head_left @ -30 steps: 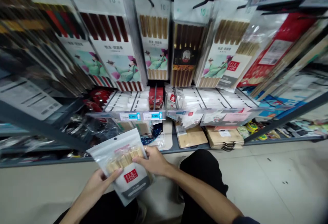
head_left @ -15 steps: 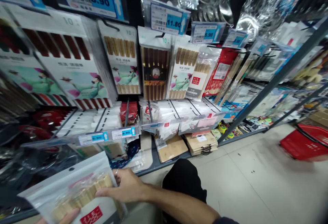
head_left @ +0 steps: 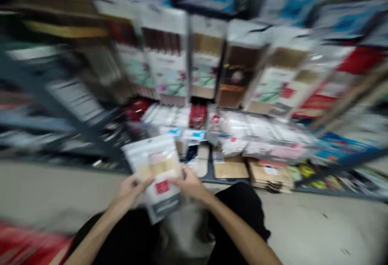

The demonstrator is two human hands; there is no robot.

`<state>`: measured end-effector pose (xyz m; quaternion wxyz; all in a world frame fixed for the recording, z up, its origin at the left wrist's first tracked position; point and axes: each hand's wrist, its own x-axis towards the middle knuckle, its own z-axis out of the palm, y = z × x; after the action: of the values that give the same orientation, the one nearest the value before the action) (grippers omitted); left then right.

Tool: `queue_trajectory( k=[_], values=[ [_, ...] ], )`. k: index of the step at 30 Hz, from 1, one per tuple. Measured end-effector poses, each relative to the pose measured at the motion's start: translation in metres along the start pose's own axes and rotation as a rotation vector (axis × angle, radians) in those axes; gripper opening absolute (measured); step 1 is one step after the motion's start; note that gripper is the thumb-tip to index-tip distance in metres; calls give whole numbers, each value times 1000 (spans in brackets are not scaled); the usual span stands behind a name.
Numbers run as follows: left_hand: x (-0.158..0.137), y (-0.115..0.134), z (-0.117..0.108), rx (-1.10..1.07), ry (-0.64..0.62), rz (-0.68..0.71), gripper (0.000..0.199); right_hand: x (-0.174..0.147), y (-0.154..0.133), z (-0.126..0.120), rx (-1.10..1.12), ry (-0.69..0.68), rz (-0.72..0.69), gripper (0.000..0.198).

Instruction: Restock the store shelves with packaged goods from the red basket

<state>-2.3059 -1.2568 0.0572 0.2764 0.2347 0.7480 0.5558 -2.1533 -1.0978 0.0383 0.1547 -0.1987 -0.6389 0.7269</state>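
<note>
Both my hands hold a white, clear-windowed plastic packet (head_left: 163, 206) with pale wooden sticks inside and a red square logo. The kind of stick is too blurred to make out. My left hand (head_left: 131, 188) grips the packet's left edge, thumb across the front. On the opposite edge my right hand (head_left: 191, 182) pinches it, its thumb beside the red logo. The packet is slightly tilted, above and between my knees, in front of the lower shelf.
Packets of chopsticks (head_left: 171, 66) hang on hooks ahead. Below them are white packets (head_left: 239, 125) in rows and wooden boards (head_left: 232, 170) on the bottom shelf. A grey shelf post (head_left: 79, 115) slants at left. Something red (head_left: 27, 242) is on the floor at lower left.
The view has swung left and is blurred. The packet, at the lower left before, now appears nearer the middle and more upright. Both hands still hold it, and my left hand shows more fully.
</note>
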Motion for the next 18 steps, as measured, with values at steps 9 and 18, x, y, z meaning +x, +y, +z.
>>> queue_trajectory(
  k=[9, 18],
  values=[
    [5, -7, -7, -321, -47, 28, 62, 16, 16, 10, 62, -57, -97, 49],
    [11, -16, -5, -355, -77, 77, 62, 16, 14, 13, 96, -59, -144, 48]
  ],
)
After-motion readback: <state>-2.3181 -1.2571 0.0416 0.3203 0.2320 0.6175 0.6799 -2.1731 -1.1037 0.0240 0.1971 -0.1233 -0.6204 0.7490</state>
